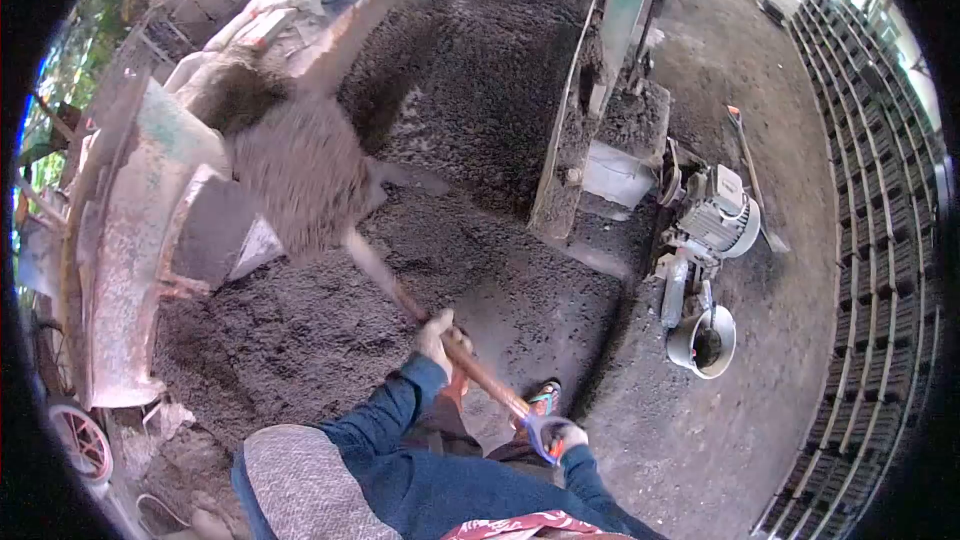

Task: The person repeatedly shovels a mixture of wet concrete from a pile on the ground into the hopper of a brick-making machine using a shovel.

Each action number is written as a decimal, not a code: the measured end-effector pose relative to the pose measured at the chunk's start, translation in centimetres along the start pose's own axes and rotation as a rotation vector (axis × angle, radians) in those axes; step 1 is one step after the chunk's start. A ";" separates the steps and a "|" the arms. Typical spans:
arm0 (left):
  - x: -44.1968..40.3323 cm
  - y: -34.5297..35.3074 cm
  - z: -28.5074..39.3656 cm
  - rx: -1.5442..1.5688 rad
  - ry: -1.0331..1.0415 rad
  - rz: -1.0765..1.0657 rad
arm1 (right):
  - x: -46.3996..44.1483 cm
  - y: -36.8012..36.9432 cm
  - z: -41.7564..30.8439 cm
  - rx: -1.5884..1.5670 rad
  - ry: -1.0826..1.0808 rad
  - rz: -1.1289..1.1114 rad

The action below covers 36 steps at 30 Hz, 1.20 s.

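My left hand is wrapped round the wooden shaft of a shovel, about midway along it. Lower down, my right hand grips the blue handle at the shovel's end. The shaft runs up and left to the blade, which is covered by a blurred mass of dark grey material. This load is beside the rim of a pale, worn metal container. Beneath the shovel lies loose dark material spread over the ground, and a larger heap stands beyond it.
A green post rises beside the large heap. To its right are a motor, a bucket and another long-handled tool on the ground. Racks of dark blocks line the far right. A wheel shows at lower left.
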<state>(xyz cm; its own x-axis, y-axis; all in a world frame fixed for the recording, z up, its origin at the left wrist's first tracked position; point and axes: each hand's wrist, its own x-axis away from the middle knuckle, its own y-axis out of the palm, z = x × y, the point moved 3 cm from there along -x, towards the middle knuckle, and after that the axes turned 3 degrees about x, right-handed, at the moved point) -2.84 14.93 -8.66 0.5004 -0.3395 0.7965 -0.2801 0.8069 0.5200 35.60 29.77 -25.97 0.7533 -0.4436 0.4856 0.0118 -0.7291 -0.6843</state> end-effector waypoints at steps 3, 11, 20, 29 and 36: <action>1.4 3.2 2.5 -0.122 0.251 -0.010 | -4.3 -3.7 -1.8 -0.009 -0.016 -0.136; -6.5 -9.4 -16.9 0.059 -0.182 0.337 | 8.7 -8.9 4.8 -1.065 0.783 0.581; -16.0 -11.1 -37.0 -0.178 -0.791 0.273 | 13.7 -13.5 -3.9 -0.588 1.009 0.885; -45.0 -13.4 -10.3 -0.337 -0.421 0.047 | -16.3 3.7 -6.8 -0.639 0.718 0.819; -36.1 -17.1 -14.3 -0.214 -0.283 0.139 | -9.1 1.4 -4.4 -0.865 0.711 0.837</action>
<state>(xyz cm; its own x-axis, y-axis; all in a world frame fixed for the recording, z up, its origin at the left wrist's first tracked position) -4.43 20.27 -50.77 0.2149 -0.3159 0.9241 -0.1367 0.9272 0.3487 25.91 30.50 -28.94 -0.1590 -0.8779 0.4518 -0.8712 -0.0905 -0.4825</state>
